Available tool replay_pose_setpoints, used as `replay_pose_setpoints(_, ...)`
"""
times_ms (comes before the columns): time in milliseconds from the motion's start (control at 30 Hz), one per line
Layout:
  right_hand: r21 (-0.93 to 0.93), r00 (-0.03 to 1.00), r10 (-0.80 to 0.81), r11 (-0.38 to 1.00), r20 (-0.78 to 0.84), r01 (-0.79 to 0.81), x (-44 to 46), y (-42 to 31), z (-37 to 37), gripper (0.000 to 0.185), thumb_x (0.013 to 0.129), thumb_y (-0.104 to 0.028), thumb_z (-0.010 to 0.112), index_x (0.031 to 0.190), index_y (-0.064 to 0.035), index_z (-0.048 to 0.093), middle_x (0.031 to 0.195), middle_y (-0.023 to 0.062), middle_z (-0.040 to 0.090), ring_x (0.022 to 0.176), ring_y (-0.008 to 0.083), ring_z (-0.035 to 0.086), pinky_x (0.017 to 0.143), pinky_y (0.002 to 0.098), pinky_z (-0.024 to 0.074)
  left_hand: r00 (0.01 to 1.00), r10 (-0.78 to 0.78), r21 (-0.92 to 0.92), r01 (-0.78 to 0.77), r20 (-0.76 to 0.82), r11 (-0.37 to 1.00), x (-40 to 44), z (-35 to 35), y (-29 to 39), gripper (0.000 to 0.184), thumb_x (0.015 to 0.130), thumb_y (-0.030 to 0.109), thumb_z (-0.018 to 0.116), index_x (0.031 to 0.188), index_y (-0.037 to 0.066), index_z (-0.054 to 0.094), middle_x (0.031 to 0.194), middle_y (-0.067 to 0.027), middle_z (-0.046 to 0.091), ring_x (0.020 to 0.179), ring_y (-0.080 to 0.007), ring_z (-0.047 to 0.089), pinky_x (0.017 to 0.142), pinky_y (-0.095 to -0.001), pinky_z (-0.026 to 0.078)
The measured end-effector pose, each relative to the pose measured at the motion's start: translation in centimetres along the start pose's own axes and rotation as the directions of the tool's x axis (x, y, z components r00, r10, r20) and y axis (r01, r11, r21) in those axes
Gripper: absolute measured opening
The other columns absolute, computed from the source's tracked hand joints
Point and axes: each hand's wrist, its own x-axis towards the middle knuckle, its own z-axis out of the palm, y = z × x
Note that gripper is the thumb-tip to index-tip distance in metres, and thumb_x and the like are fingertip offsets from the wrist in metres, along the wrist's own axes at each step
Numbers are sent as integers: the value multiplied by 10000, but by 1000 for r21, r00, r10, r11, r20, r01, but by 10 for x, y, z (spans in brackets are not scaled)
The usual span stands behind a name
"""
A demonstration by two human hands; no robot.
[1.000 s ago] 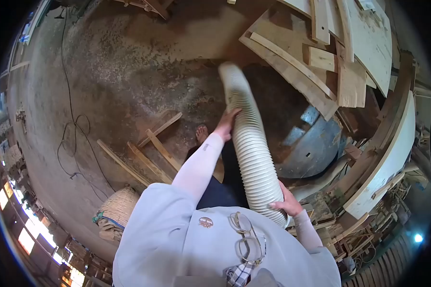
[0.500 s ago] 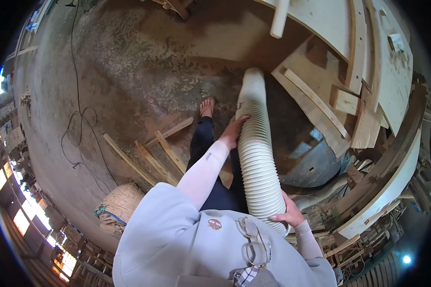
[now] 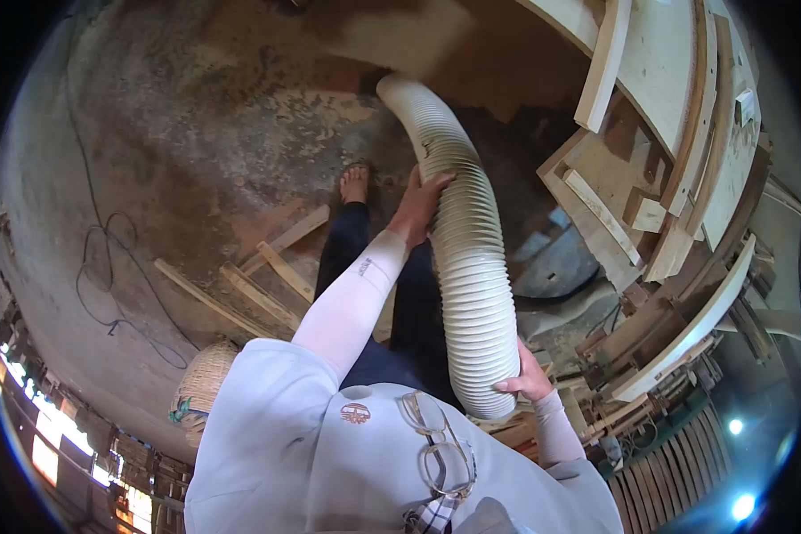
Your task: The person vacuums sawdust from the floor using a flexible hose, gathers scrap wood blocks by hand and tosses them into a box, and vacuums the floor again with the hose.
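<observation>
A thick, cream-white ribbed flexible duct hose runs through the middle of the head view, from near my body out over the floor. It bends to the left at its far end. My left hand is closed against its left side about halfway along, thumb and fingers pressed on the ribs. Lower down, my right hand grips the right side close to the near end, with the thumb over the ribs. Some fingers of both hands are hidden behind the hose.
Wooden strips lie on the floor to the left, near a woven basket. A black cable loops farther left. Curved wooden boards are stacked at the upper right. A rounded grey metal object sits right of the hose.
The hose has swung so its far end points more to the left and curves. My hands keep hold of it. The view has shifted, with more of the right side showing.
</observation>
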Motion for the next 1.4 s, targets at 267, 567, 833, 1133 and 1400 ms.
replay_pose_setpoints(267,197,952,54,980,-300,7,-36,76,-46,1195,693,-433,887,1634,68,349,1562,185,565,1417,284,569,1210,392,422,984,-135,127,121,113,985,96,65,-122,802,923,303,857,1572,180,402,1270,-128,655,1127,-222,686,893,-403,614)
replay_pose_setpoints(567,193,972,66,981,-227,-21,2,86,-65,1194,635,-365,965,1602,62,409,1500,166,625,1381,283,605,1199,410,452,993,-12,159,-7,117,987,110,59,-112,815,941,243,820,1621,118,389,1364,-156,671,1256,-261,655,1014,-377,554)
replay_pose_setpoints(833,-55,993,23,998,-117,-29,55,61,-65,1259,639,-392,970,1642,49,349,1564,154,536,1468,267,495,1245,396,367,989,72,-70,-63,132,996,87,13,-40,733,1021,244,758,1631,127,371,1419,-108,606,1249,-189,640,1008,-345,553)
replay_pose_setpoints(1133,219,962,14,975,-273,48,34,101,-98,1141,687,-406,869,1597,81,383,1505,195,606,1373,300,610,1189,407,457,995,26,591,-78,96,803,150,85,-121,1227,886,660,786,1718,5,167,1604,-287,518,1488,-360,523,1219,-409,409)
replay_pose_setpoints(1400,284,946,11,955,-324,86,32,157,-116,1143,693,-438,852,1607,60,379,1547,190,570,1403,310,586,1204,425,442,985,-126,595,32,116,803,138,94,-161,1254,934,663,722,1733,9,11,1654,-292,452,1530,-371,468,1244,-392,372)
